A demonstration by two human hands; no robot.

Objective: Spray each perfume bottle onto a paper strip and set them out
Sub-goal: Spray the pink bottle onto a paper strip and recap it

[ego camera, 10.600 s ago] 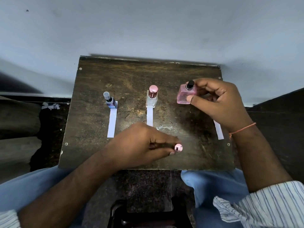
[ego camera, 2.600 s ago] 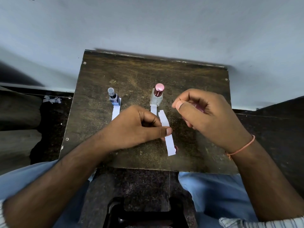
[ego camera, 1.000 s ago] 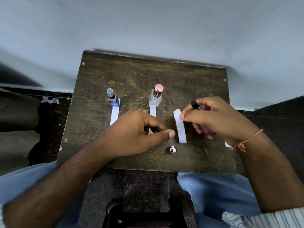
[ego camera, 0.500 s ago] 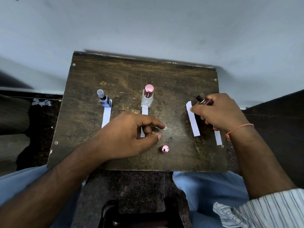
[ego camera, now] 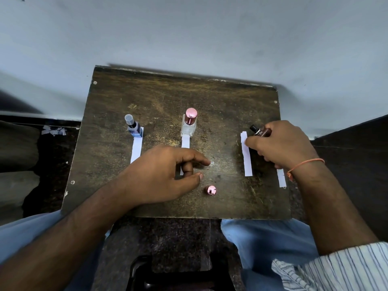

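**A:** So why is the right hand (ego camera: pixel 279 145) doing two jobs at once here?

**B:** Looks deliberate; its fingers are curled round the third bottle (ego camera: pixel 261 131), black nozzle poking out toward the left, while one fingertip presses down on the top end of the third strip (ego camera: pixel 246 154); I'd say it's pinning the paper flat on the wooden board (ego camera: pixel 210 97) so it lines up with the others.

**A:** And the other two?

**B:** The blue bottle (ego camera: pixel 133 128) stands on the far end of its own strip (ego camera: pixel 136 148); the clear bottle (ego camera: pixel 189 124) with the pink top does the same on the middle strip (ego camera: pixel 185 142); bottle on paper keeps each scent matched to its sample, I guess.

**A:** Left hand (ego camera: pixel 163 175)?

**B:** Holding nothing; fingers loosely bent, forefinger and thumb apart, hovering just beside the pink cap (ego camera: pixel 211 190) lying loose near the front edge; probably about to fetch it for the uncapped bottle.

**A:** That white bit by the right wrist?

**B:** Spare strip (ego camera: pixel 281 178), mostly hidden, so hard to say.
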